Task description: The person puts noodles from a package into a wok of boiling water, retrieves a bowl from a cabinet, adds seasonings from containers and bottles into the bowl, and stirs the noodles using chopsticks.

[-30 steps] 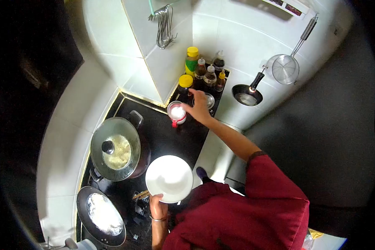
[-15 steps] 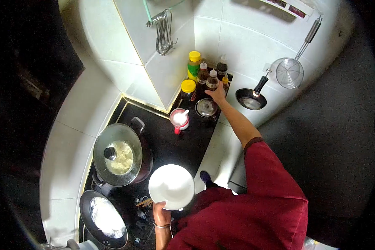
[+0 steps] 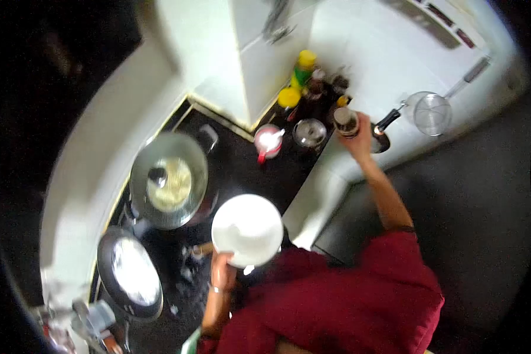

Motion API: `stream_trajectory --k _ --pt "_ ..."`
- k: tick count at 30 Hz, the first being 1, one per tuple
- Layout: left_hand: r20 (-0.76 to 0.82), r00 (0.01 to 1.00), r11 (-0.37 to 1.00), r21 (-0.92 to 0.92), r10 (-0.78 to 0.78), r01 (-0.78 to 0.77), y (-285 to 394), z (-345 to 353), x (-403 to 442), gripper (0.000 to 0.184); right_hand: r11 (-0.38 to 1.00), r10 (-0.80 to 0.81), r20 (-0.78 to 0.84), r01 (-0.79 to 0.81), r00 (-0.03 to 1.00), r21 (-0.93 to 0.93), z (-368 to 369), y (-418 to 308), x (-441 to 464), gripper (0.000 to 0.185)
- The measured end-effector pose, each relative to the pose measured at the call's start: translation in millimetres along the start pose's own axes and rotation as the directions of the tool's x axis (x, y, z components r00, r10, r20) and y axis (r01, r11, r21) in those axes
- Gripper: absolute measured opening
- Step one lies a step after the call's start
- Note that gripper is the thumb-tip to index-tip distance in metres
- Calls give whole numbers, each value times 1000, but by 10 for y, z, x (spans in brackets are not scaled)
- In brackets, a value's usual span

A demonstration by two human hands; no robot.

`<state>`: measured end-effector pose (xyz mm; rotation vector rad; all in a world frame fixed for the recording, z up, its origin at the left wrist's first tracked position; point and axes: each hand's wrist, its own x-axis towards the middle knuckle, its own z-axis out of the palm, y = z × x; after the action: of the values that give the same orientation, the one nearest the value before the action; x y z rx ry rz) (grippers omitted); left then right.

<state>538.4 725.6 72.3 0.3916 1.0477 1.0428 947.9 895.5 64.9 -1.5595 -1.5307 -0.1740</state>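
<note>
My left hand (image 3: 223, 268) grips the rim of a white bowl (image 3: 248, 230), thumb over its edge; nothing shows inside the bowl. Raised off the counter at the right, a dark sauce bottle (image 3: 346, 125) with a pale cap is wrapped by my right hand (image 3: 360, 141). The bottle is blurred, so its label cannot be read. Close to it on the counter stand a glass-lidded pot (image 3: 309, 133), a yellow-lidded jar (image 3: 288, 99), a yellow-capped bottle (image 3: 305, 66) and other dark bottles (image 3: 316, 84).
A red-and-white container (image 3: 268, 141) with a white spoon sits mid-counter. A glass-lidded pot (image 3: 169, 180) with pale food inside and a frying pan (image 3: 130, 274) stand at the left. On the wall hang a strainer (image 3: 432, 114) and a small black pan (image 3: 382, 140).
My right hand has lifted the sauce bottle from the group in the corner and drawn it to the right. My left hand still holds the bowl. The whole view has shifted and blurred.
</note>
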Motion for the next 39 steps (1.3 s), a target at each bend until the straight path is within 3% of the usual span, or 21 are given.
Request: stream_trajectory --k 2,4,5,7,9,11,13,16,26,28,39 --pt "28 1000 999 51 13 -14 31 13 61 59 995 -31 147 16 989 99 -184 -337 3 61" --pt "112 992 998 38 53 -58 111 112 125 63 987 -160 378 146 912 65 -300 -634 34 62" --pt "94 992 992 79 89 -96 117 128 139 65 986 -168 385 152 907 72 -323 -760 30 62" --pt "111 987 992 23 120 -123 139 130 142 61 920 -375 476 383 795 85 -330 -1007 -13 63" --pt "99 989 994 7 105 -106 178 123 93 60 892 -436 525 428 731 144 -301 -1164 -40 67" --pt "87 992 996 -8 92 -92 193 100 57 59 783 -566 573 603 593 150 -290 -1310 -57 69" --pt "96 981 984 38 168 -172 192 78 28 57 758 -574 613 635 543 148 -262 -1427 -51 68" --pt "48 987 983 94 155 -159 184 20 -14 56 650 -671 591 739 449 177 -244 -1571 -30 56" --pt "51 976 973 88 210 -214 179 -65 -78 54 581 -716 532 808 453 94 -232 -1730 93 40" --pt "87 978 975 102 191 -200 146 -114 -41 55 512 -772 502 849 390 129 -259 -1733 71 37" --pt "106 975 968 139 194 -208 152 56 4 57 556 -751 463 829 471 58 -334 -1596 33 38"
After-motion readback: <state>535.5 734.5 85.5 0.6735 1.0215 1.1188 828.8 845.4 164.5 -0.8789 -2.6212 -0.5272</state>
